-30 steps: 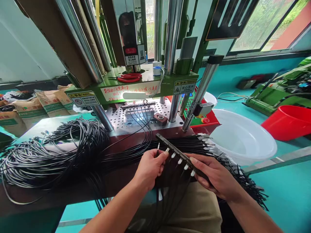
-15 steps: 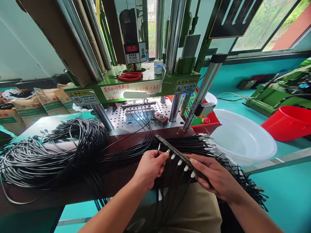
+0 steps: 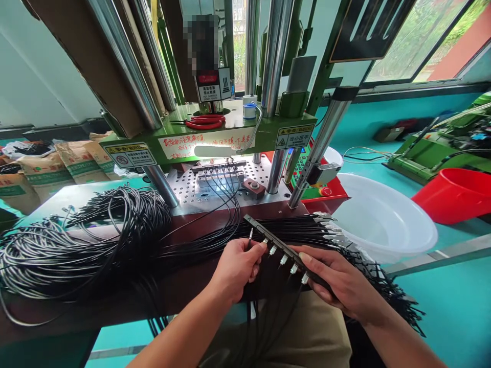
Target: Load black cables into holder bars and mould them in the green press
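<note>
My right hand (image 3: 339, 281) is closed around a long black fixture bar (image 3: 264, 236), held slantwise over my lap with several cable plugs seated along it. My left hand (image 3: 238, 266) pinches a thin black cable (image 3: 250, 237) by its metal tip, right beside the bar's upper end. The seated cables hang down between my knees. A big heap of coiled black cables (image 3: 88, 240) lies on the bench to my left, and a bundle of plug ends (image 3: 326, 225) lies just behind the bar.
A green vertical press (image 3: 215, 138) with steel columns stands ahead, its perforated bed holding another loaded mould (image 3: 220, 174). Red pliers (image 3: 205, 121) rest on its top plate. A white basin (image 3: 383, 220) and a red tub (image 3: 456, 194) sit on the right, sacks (image 3: 49, 166) at the far left.
Both hands with the bar and cable have shifted very slightly; the pinch and grip are unchanged.
</note>
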A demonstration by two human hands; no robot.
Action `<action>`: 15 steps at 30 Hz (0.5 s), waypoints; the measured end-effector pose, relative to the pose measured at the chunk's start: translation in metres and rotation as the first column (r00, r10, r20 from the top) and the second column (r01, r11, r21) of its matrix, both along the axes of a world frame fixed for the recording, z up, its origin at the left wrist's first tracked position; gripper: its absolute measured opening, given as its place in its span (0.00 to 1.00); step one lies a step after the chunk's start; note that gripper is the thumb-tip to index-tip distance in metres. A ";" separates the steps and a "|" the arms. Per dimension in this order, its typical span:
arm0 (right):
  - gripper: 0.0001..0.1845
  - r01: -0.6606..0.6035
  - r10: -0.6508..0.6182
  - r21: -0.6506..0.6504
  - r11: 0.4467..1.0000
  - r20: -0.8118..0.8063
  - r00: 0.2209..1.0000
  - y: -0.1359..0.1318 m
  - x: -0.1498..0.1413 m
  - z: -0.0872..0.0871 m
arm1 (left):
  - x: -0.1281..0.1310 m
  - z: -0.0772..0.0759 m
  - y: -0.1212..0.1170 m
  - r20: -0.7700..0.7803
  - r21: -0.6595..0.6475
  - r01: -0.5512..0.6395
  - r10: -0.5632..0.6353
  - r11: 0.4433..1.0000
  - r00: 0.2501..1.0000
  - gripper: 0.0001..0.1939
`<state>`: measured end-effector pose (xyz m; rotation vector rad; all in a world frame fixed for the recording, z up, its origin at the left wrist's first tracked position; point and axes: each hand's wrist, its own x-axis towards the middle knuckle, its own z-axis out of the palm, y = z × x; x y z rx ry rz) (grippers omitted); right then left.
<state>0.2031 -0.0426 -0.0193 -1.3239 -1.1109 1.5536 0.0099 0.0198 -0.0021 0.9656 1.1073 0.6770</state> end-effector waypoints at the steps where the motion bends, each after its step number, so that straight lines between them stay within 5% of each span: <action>1: 0.25 -0.005 0.005 0.001 1.000 0.015 1.000 0.000 0.000 0.001 | 0.000 0.000 0.000 0.005 -0.001 -0.002 0.002 1.000 1.000 0.13; 10: 0.25 0.002 -0.002 0.023 1.000 -0.015 1.000 0.001 -0.003 0.003 | 0.002 -0.006 -0.001 0.035 0.031 -0.037 0.036 0.999 0.999 0.11; 15: 0.29 0.072 -0.078 -0.066 0.995 -0.093 0.993 -0.001 -0.002 0.006 | -0.008 -0.003 -0.002 0.086 0.145 -0.193 0.182 0.970 0.979 0.15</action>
